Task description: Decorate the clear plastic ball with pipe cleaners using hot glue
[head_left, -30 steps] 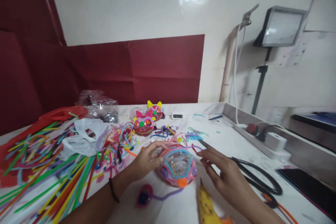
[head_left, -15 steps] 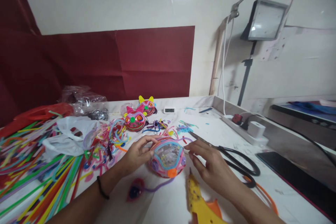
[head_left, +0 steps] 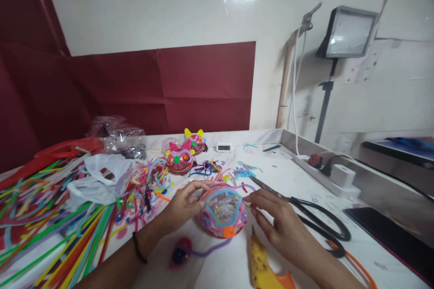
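Observation:
A round pink craft piece (head_left: 222, 232) stands tilted on the table, with a clear window framed by a light-blue pipe cleaner (head_left: 207, 207), purple curls at its sides and an orange patch at the bottom. My left hand (head_left: 186, 205) grips its upper left rim, thumb in front and fingers behind. At the right rim, by the corner of the blue frame, my right hand (head_left: 276, 214) has its fingertips drawn together; what they pinch is too small to make out. A purple pipe cleaner (head_left: 213, 249) runs below to a dark-centred pink piece (head_left: 180, 253).
A yellow glue gun (head_left: 259, 262) lies in front of my right hand, black-handled scissors (head_left: 305, 210) beyond it. Pipe cleaners (head_left: 81, 239) and a white bag (head_left: 98, 176) fill the left. Two cat-faced pieces (head_left: 179, 161) stand behind. A phone (head_left: 389, 239) and power strip (head_left: 342, 187) are right.
The whole view has shifted slightly, so things sit lower and further right. Both hands stay at the round craft piece, with little visible change in their hold.

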A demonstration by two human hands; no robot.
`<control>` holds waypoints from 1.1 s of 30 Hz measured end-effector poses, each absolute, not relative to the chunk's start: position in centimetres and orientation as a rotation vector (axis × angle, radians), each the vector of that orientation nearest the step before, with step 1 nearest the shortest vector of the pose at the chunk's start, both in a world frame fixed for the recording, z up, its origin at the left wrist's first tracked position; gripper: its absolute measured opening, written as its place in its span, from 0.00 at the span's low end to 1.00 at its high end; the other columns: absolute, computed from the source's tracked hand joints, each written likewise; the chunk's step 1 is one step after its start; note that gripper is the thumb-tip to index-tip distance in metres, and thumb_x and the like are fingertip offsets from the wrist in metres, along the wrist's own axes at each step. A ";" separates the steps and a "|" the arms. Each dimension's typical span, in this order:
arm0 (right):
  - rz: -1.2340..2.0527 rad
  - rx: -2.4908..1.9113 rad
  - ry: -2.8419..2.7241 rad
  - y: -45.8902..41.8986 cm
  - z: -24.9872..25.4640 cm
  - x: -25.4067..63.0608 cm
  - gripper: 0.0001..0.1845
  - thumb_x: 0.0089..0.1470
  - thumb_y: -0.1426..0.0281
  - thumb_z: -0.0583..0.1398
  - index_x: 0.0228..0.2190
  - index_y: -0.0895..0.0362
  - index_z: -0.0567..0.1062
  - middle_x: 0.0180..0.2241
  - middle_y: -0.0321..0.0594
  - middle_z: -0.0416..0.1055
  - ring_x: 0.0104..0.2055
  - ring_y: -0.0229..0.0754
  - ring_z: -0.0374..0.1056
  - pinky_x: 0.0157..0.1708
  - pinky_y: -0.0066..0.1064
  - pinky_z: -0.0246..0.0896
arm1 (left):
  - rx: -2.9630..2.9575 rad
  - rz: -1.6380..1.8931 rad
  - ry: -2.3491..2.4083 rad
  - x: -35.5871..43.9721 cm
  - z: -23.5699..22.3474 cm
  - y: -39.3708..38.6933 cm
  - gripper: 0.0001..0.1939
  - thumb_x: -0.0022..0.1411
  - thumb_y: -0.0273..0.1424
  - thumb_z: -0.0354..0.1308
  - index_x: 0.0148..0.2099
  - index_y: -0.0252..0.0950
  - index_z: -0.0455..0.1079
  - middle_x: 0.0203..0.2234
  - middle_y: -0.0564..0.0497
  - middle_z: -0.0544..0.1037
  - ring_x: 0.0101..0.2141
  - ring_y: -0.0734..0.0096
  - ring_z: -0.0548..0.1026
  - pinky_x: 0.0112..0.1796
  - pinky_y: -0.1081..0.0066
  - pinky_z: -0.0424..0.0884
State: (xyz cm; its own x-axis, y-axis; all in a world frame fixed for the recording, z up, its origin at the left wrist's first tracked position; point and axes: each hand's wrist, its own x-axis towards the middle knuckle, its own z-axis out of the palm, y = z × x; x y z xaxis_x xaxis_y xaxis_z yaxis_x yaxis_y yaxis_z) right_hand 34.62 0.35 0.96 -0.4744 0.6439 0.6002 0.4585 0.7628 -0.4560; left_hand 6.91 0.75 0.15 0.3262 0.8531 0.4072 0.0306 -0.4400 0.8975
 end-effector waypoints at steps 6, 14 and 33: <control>0.246 -0.806 -2.153 0.5 0.8 34.7 0.16 0.60 0.75 0.49 0.41 0.56 0.75 0.40 0.45 0.75 0.42 0.44 0.74 0.40 0.36 0.69 | 1.718 1.209 0.779 7.1 0.3 0.5 0.13 0.59 0.36 0.66 0.45 0.38 0.71 0.56 0.40 0.72 0.59 0.49 0.67 0.56 0.54 0.64; 0.179 -0.785 -2.157 0.6 0.5 34.8 0.15 0.60 0.76 0.51 0.41 0.55 0.76 0.41 0.44 0.77 0.44 0.45 0.75 0.41 0.33 0.71 | 1.696 1.214 0.772 7.4 0.5 0.3 0.13 0.59 0.36 0.66 0.46 0.39 0.72 0.56 0.41 0.72 0.59 0.51 0.67 0.55 0.56 0.65; 0.203 -0.805 -2.165 0.8 0.2 34.8 0.14 0.62 0.73 0.51 0.41 0.55 0.76 0.41 0.45 0.77 0.43 0.45 0.75 0.40 0.34 0.72 | 1.775 1.190 0.826 7.2 0.9 -0.2 0.11 0.65 0.35 0.58 0.48 0.39 0.72 0.55 0.45 0.73 0.58 0.54 0.67 0.59 0.57 0.58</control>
